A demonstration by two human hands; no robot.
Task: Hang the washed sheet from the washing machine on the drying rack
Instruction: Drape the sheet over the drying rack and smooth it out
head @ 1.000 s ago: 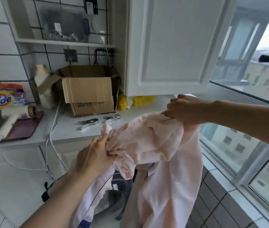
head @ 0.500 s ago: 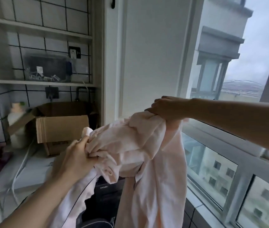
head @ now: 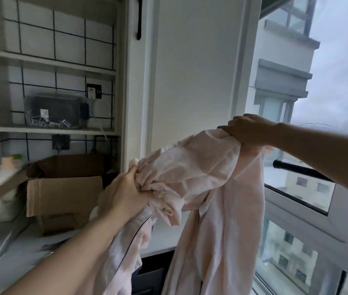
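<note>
Both fists clench the crumpled pale pink cotton sheet (head: 200, 165); your right hand (head: 247, 129), above your left hand (head: 126, 192), is nearer the black round bar (head: 296, 170) at right.

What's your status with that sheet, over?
Left hand and right hand both grip the pink sheet, bunched between them. Not hung yet. Black bar behind right arm.

Bare left forearm (head: 68, 256) runs to left hand (head: 126, 193), bare right forearm (head: 322, 152) to right hand (head: 250, 129).
</note>
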